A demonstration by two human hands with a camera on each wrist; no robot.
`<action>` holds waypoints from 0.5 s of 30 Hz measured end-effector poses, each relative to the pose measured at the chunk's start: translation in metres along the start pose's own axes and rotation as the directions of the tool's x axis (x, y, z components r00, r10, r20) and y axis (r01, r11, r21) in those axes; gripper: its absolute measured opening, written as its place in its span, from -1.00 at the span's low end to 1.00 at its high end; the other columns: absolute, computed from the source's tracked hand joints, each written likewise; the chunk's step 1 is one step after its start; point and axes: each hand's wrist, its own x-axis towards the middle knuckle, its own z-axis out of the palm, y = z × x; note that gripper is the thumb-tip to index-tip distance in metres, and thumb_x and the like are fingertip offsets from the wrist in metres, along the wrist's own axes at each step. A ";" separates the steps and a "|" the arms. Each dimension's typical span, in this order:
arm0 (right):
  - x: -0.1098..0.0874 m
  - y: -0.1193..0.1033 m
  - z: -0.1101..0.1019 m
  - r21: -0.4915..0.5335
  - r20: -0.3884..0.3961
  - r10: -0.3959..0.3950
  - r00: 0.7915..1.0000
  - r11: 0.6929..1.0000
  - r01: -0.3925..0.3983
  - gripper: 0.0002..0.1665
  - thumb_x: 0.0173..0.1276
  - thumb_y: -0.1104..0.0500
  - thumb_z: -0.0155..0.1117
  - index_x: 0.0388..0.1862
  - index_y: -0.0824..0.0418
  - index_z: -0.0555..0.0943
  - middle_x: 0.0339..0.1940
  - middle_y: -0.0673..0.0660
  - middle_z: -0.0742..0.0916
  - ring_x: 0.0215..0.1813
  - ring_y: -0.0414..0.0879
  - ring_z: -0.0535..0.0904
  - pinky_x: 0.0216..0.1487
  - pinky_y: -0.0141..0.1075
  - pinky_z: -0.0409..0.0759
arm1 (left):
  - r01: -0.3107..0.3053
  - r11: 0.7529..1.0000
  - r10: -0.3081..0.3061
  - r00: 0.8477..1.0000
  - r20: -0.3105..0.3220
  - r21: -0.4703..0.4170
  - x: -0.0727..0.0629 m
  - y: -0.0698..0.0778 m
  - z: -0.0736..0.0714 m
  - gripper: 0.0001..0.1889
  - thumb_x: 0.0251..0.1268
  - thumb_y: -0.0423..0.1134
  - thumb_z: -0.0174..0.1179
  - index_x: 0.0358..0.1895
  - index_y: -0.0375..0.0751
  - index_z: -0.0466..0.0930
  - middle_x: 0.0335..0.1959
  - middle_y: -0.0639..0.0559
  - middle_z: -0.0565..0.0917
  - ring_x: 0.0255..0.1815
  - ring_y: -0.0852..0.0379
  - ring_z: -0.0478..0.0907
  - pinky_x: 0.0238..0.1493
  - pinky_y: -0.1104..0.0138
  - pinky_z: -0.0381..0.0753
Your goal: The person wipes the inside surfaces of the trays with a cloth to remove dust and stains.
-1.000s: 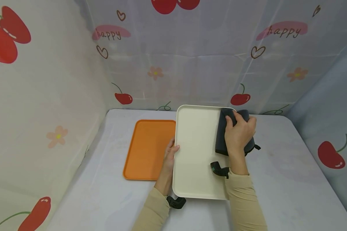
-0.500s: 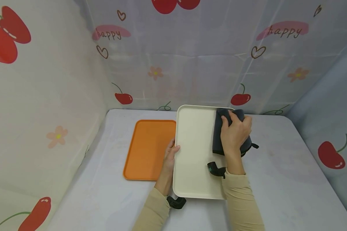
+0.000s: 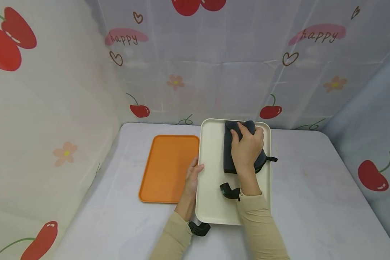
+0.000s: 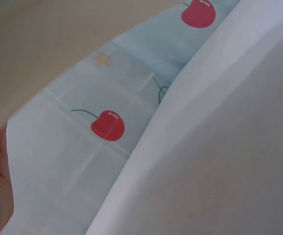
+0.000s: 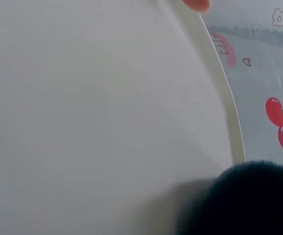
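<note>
A cream rectangular tray (image 3: 211, 195) is held up off the table, its inner face towards the head camera. At its left edge my left hand (image 3: 192, 177) grips the rim, thumb over the front and the other fingers partly hidden behind. My right hand (image 3: 247, 148) bunches a folded dark grey-blue cloth (image 3: 229, 155) with a black loop, pressed against the upper part of the tray. The right wrist view has the fuzzy cloth (image 5: 258, 205) beside the tray's rim (image 5: 229, 105). From the left wrist, the tray's underside (image 4: 58, 54) fills the upper left.
An orange tray (image 3: 167, 169) lies on the white-covered table (image 3: 312, 187), left of the cream tray and partly behind it. Curtains printed with cherries (image 3: 214, 90) enclose the back and sides. Black cameras (image 3: 199, 229) sit at both wrists.
The right hand has slid the cloth leftward across the cream tray, from its right edge towards the middle, uncovering the right rim. The left hand and tray have barely shifted.
</note>
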 end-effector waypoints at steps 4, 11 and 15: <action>-0.005 -0.010 0.006 0.002 0.024 -0.014 1.000 1.000 0.014 -0.62 0.25 0.14 0.41 0.02 0.25 0.72 -0.14 0.41 0.55 -0.08 0.27 0.44 -0.11 0.12 0.39 | 0.001 1.000 -0.001 1.000 -0.019 -0.008 0.000 -0.001 0.001 -0.54 0.41 -0.38 -0.15 0.31 0.00 0.42 -0.02 0.22 0.68 -0.04 0.28 0.65 -0.02 0.41 0.66; -0.014 -0.027 0.015 0.007 0.057 -0.079 0.995 0.997 0.079 -0.64 0.25 0.13 0.40 0.01 0.22 0.73 -0.10 0.41 0.57 -0.03 0.26 0.47 -0.14 0.10 0.42 | 0.014 1.000 -0.015 0.999 -0.030 -0.026 -0.002 0.001 0.004 -0.45 0.39 -0.40 -0.16 0.45 -0.15 0.30 0.04 0.23 0.68 0.03 0.28 0.64 0.06 0.40 0.64; -0.020 -0.036 0.020 0.010 0.070 -0.118 0.991 0.993 0.118 -0.65 0.24 0.14 0.41 0.01 0.21 0.73 -0.09 0.41 0.58 -0.03 0.25 0.48 -0.11 0.10 0.45 | 0.007 0.997 -0.009 1.000 -0.020 -0.070 -0.002 0.001 0.007 -0.46 0.38 -0.43 -0.19 0.37 0.00 0.42 0.04 0.21 0.69 0.04 0.27 0.64 0.09 0.39 0.63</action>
